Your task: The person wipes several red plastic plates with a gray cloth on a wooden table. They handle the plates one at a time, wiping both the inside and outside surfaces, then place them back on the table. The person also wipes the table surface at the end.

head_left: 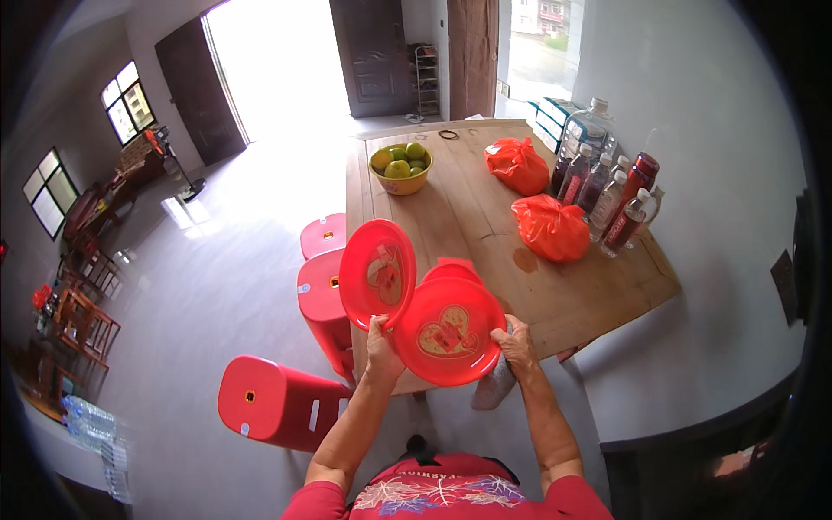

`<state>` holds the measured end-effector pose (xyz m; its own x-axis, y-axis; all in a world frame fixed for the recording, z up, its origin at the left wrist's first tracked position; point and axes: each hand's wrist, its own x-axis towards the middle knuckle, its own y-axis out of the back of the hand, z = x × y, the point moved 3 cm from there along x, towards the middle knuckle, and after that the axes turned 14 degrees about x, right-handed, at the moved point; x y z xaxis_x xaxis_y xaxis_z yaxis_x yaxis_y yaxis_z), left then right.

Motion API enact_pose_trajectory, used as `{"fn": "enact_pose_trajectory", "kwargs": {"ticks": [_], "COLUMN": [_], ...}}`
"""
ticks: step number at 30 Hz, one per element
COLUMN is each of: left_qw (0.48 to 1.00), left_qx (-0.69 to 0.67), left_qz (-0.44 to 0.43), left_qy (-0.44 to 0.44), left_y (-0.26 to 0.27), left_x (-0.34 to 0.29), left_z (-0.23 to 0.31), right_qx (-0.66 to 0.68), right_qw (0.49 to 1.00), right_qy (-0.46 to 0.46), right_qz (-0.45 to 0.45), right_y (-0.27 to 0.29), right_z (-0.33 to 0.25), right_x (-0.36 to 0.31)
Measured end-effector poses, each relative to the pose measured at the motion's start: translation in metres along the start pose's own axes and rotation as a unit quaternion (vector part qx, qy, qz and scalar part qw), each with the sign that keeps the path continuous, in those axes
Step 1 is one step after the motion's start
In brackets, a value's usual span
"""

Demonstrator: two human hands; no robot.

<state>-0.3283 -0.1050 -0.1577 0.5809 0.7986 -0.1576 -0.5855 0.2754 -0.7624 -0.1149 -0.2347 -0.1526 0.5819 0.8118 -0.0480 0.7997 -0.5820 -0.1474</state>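
Note:
In my left hand (382,350), closed on its lower rim, a red round plate (354,276) stands tilted up. My right hand (517,345) grips the right rim of a second red plate (446,368), its thumb on top. Both plates carry a gold heart-shaped print. The left hand is also close against the second plate's left rim; whether it grips that one too I cannot tell. Beyond the second plate shows the edge of another red item (454,267), mostly hidden. All are over the near end of the wooden table (451,212).
A yellow bowl (400,185) of green fruit stands far left on the table. To the right are two tied red bags (551,230), (517,166) and several bottles (598,186). Red stools (251,399) line the left side. A greyish object (492,390) shows below my right hand.

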Motion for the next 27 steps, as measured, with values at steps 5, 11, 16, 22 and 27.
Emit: {"fn": "enact_pose_trajectory", "kwargs": {"ticks": [5, 11, 16, 22, 27], "left_qw": [1.000, 0.999, 0.994, 0.988, 0.981], "left_qx": [0.011, -0.010, 0.025, 0.055, 0.119], "left_qz": [-0.025, 0.010, 0.081, 0.141, 0.146], "left_qy": [-0.007, 0.041, 0.067, 0.015, -0.048], "left_y": [0.014, 0.037, 0.049, 0.073, 0.037], "left_x": [0.040, 0.060, 0.056, 0.048, 0.009], "left_z": [0.029, 0.028, 0.027, 0.028, 0.042], "right_qx": [0.117, 0.121, 0.218, 0.247, 0.135], "right_qw": [0.993, 0.989, 0.969, 0.945, 0.974], "right_qy": [0.014, 0.075, 0.043, 0.044, 0.080], "right_qz": [0.001, 0.046, 0.105, 0.209, 0.163], "right_y": [-0.039, -0.046, -0.005, 0.090, 0.153], "right_z": [-0.002, -0.011, -0.025, -0.023, -0.021], "right_x": [0.029, 0.029, 0.006, 0.001, 0.020]}}
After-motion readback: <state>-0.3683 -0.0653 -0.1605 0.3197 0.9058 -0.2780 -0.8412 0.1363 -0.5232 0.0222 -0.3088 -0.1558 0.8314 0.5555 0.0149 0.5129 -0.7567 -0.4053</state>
